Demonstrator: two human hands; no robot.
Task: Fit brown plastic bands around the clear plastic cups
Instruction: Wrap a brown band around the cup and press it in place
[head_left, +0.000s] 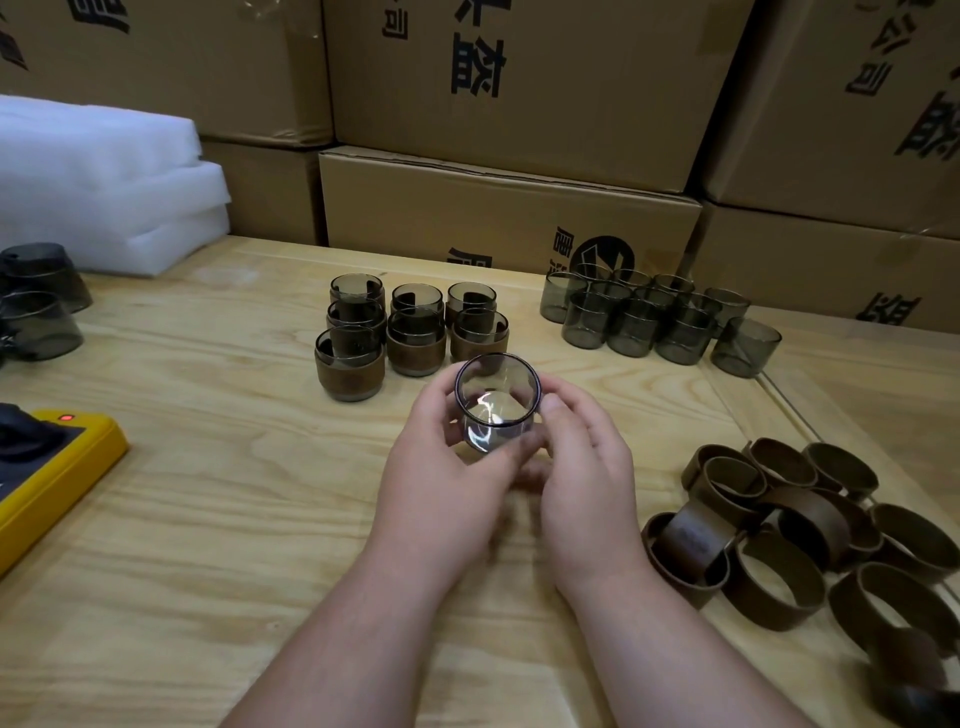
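A clear smoky cup (497, 402) is held above the wooden table (218, 509) at the centre, its mouth tilted toward me. My left hand (441, 467) grips it from the left and my right hand (582, 467) grips it from the right, fingers curled under its base. I see no band on this cup. Several cups with brown bands (410, 332) stand in rows just behind it. Several bare cups (654, 317) are grouped at the back right. A pile of loose brown bands (800, 535) lies at the right.
Cardboard boxes (509, 156) are stacked along the back. White foam sheets (104, 182) lie at the back left, with dark cups (36, 306) beside them. A yellow device (52, 478) sits at the left edge.
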